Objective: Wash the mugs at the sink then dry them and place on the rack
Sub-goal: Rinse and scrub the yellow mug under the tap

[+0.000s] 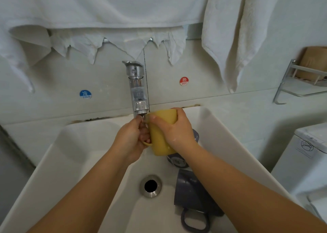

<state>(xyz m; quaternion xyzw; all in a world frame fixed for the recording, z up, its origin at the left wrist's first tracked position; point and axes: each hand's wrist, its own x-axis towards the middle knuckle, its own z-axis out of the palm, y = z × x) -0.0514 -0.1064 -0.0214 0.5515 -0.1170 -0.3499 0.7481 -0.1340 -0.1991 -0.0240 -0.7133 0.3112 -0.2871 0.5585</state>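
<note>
Yellow mug sits under the tap, between wall stickers reading COLD and HOT. Our right hand wraps its body; our left hand grips its handle.

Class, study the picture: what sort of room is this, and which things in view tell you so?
Probably a bathroom or laundry corner at home: a white sink with a wall tap, towels hanging above, and what looks like a washing machine alongside.

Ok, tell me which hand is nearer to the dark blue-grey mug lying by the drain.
Right. The right hand grips the yellow mug almost straight above the dark blue-grey mug; the left hand, on the yellow mug's handle, is further left.
</note>
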